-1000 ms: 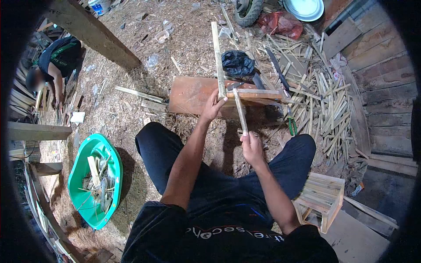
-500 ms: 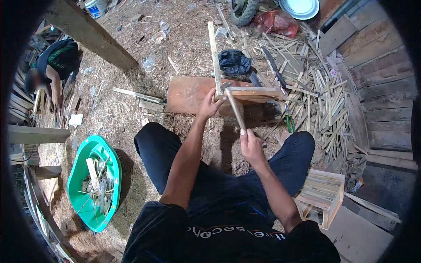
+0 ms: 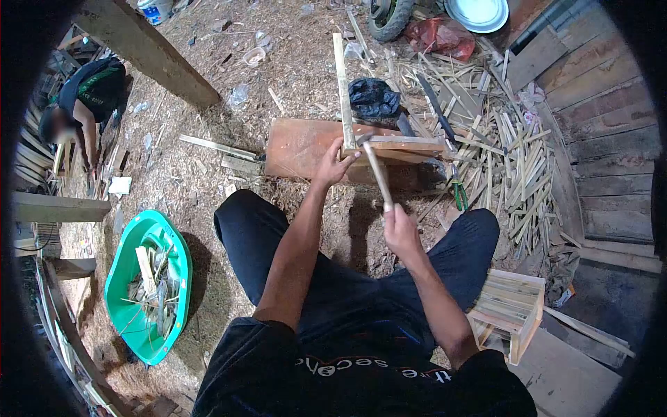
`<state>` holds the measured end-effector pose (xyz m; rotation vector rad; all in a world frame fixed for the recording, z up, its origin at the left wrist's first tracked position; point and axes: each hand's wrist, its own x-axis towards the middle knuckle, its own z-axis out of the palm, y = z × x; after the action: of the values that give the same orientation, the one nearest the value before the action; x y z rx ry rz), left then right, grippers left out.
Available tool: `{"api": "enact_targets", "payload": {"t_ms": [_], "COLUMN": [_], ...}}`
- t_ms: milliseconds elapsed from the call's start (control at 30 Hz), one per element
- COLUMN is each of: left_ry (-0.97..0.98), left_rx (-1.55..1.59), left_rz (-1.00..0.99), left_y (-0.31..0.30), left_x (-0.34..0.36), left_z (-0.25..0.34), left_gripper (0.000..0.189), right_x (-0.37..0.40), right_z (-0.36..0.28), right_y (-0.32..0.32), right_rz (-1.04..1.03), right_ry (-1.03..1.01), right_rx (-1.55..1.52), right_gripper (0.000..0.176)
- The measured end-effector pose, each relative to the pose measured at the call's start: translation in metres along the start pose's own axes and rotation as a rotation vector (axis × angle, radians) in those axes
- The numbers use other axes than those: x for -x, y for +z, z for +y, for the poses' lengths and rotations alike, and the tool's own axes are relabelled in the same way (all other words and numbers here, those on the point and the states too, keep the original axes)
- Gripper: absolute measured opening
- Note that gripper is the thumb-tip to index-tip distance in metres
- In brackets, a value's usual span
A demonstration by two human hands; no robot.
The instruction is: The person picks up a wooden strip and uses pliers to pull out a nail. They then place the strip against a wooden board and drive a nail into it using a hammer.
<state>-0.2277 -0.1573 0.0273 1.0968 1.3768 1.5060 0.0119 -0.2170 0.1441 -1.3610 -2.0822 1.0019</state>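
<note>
Frame: the pale wooden L-shaped slat frame [image 3: 342, 83] rests on the reddish-brown wooden board [image 3: 299, 149] beyond my knees.
Left hand: my left hand [image 3: 333, 165] has its fingers pinching the frame's corner.
Right hand: my right hand [image 3: 399, 229] has its fingers wrapped round the wooden-handled hammer [image 3: 377, 174], whose head is at that corner.
Around: a heap of pale wood strips [image 3: 517, 163] on the right, a green plastic tub [image 3: 121, 267] on the left.

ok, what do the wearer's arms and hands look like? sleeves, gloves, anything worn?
The left hand and right hand are bare: no gloves, no watch or ring visible. Forearms are uncovered. The person wears a black short-sleeved T-shirt with orange lettering across the front, and dark trousers.
</note>
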Motion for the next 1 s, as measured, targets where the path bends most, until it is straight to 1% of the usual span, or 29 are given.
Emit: {"api": "enact_targets", "payload": {"t_ms": [33, 67, 167, 200, 267, 300, 333, 367, 400, 433, 467, 500, 567, 600, 700, 733, 833, 867, 900, 967, 1000], "left_ry": [-0.001, 0.001, -0.010, 0.026, 0.103, 0.080, 0.057, 0.029, -0.004, -0.047, -0.088, -0.125, -0.029, 0.018, -0.055, -0.039, 0.017, 0.042, 0.066, -0.027, -0.070], "left_rx": [-0.009, -0.018, -0.001, -0.033, -0.101, -0.121, -0.142, -0.162, -0.051, -0.041, -0.031, -0.021, -0.025, -0.026, -0.015, -0.047, -0.104, -0.098, -0.091, -0.049, -0.027], "left_rz": [0.006, 0.016, -0.006, -0.004, 0.004, 0.001, -0.001, -0.001, -0.014, -0.018, -0.024, -0.032, -0.021, -0.018, -0.014, -0.008, -0.008, -0.010, -0.010, -0.018, -0.024], "left_y": [0.000, -0.002, -0.004, -0.003, -0.003, -0.003, -0.004, -0.005, -0.003, -0.003, -0.003, -0.002, -0.004, -0.004, -0.004, -0.004, -0.003, -0.002, -0.003, -0.004, -0.003], "left_x": [0.001, -0.001, -0.003, -0.002, -0.002, -0.002, -0.002, -0.001, 0.000, 0.004, 0.005, 0.006, 0.002, 0.000, -0.001, 0.000, 0.001, 0.001, 0.001, 0.002, 0.000], "left_z": [-0.003, -0.005, -0.007, -0.005, 0.000, 0.003, 0.005, 0.006, 0.011, 0.016, 0.021, 0.026, -0.001, -0.002, -0.003, 0.001, 0.010, 0.013, 0.012, 0.007, 0.006], "left_gripper": [0.046, 0.047, 0.048, 0.048, 0.049, 0.049, 0.049, 0.049, 0.049, 0.050, 0.051, 0.051, 0.051, 0.052, 0.050, 0.050, 0.050, 0.050, 0.050, 0.050, 0.050], "right_x": [0.001, 0.001, 0.001, 0.000, -0.001, -0.004, -0.004, -0.005, -0.006, -0.005, -0.005, -0.004, -0.007, -0.005, -0.002, -0.004, -0.007, -0.005, -0.007, -0.005, -0.005], "right_z": [0.006, 0.016, -0.014, -0.021, -0.007, -0.011, -0.016, -0.020, -0.027, -0.029, -0.026, -0.017, 0.004, -0.004, -0.018, -0.023, -0.005, 0.000, -0.009, -0.031, -0.029], "right_y": [-0.001, 0.001, -0.005, -0.010, -0.003, -0.003, -0.004, -0.006, -0.008, -0.008, -0.007, -0.005, -0.002, -0.008, -0.008, -0.010, -0.004, -0.002, -0.006, -0.014, -0.011], "right_rz": [-0.049, -0.016, 0.097, 0.009, -0.051, -0.082, -0.097, -0.053, -0.011, 0.031, 0.078, 0.015, -0.103, -0.125, 0.025, 0.032, -0.118, -0.110, -0.069, 0.005, 0.055], "right_ry": [0.005, -0.013, -0.007, 0.054, -0.023, -0.064, 0.021, 0.023, 0.029, 0.039, -0.006, -0.023, -0.067, 0.013, 0.058, 0.045, -0.047, -0.048, -0.035, -0.002, 0.018], "right_rx": [0.054, 0.003, -0.044, -0.044, 0.042, 0.085, 0.036, -0.038, -0.111, -0.184, -0.165, -0.077, 0.100, 0.052, -0.053, -0.030, 0.117, 0.094, 0.050, -0.041, -0.099], "right_gripper": [0.030, 0.030, 0.031, 0.035, 0.035, 0.035, 0.034, 0.034, 0.034, 0.034, 0.033, 0.032, 0.030, 0.030, 0.032, 0.032, 0.031, 0.032, 0.032, 0.032, 0.031]}}
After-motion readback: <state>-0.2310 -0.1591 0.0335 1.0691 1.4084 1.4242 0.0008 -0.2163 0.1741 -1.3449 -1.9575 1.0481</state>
